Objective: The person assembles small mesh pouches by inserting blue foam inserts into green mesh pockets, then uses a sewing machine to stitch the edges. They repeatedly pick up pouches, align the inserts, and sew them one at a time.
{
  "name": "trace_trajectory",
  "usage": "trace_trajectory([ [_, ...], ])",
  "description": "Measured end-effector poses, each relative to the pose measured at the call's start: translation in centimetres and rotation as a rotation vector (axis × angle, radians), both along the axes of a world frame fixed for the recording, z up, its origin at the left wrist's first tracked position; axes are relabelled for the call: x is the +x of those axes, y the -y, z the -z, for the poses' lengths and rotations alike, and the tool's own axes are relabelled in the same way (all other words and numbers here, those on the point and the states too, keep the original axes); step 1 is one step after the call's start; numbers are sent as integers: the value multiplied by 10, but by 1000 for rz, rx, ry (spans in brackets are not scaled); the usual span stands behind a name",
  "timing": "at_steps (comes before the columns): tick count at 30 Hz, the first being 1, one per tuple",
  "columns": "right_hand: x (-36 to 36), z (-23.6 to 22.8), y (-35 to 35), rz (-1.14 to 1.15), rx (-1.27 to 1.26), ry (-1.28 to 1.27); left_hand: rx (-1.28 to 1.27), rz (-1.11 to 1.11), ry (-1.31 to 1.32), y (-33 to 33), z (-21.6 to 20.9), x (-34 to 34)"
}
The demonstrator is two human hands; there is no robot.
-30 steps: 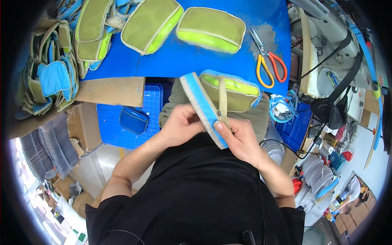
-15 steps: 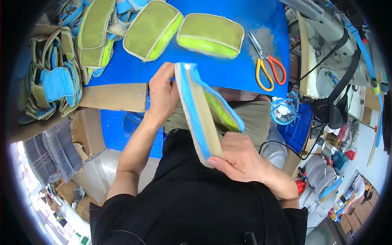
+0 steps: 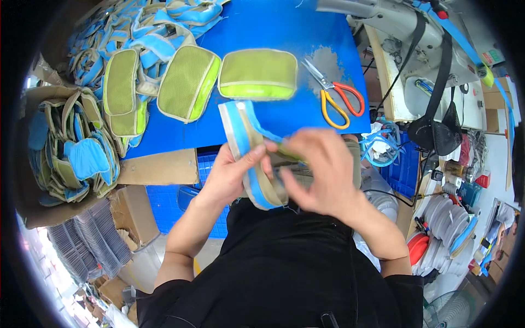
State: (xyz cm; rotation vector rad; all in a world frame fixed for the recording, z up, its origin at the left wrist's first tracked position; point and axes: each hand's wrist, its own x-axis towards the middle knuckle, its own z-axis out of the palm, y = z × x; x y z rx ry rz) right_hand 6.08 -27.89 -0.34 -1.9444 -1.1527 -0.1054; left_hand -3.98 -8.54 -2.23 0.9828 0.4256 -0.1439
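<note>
A sewn pouch piece [image 3: 254,185] with blue, beige and grey bands and a green mesh side is held up on edge over my lap. My left hand [image 3: 234,174] grips it at the middle of its band, thumb on the near face. Just right of it is my right hand [image 3: 322,174], blurred by motion, with thumb and fingers spread apart. It hides part of the pouch's far side. Beyond, on the blue table [image 3: 180,134], lie finished-looking green mesh pouches [image 3: 258,74] [image 3: 188,82]. Scissors [image 3: 328,87] with one orange and one red handle rest at the right.
A heap of blue and beige pouch pieces [image 3: 156,46] covers the table's far left. Left of the table, a cardboard box [image 3: 44,216] holds more pouches. A sewing machine [image 3: 407,27] stands at the right, near a blue-rimmed bin [image 3: 380,147] and stacked white reels [image 3: 443,218].
My left hand has shifted from the pouch's upper end to its middle. My right hand has let go of the lower end and moved up. The view has shifted, showing more of the heap.
</note>
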Motion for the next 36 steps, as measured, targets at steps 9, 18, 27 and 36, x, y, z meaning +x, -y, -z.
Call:
trace_trajectory([
  [9,22,9,-16,-174,-422,160,-365,240,-210,13,-33,-8],
  [18,-7,26,41,-180,-310,66,-580,381,-223,38,-28,-36],
  [27,21,40,110,-46,-240,51,-537,213,211,-96,-1,-115],
  [36,24,43,55,-350,-61,252,-678,363,118,-23,29,-17],
])
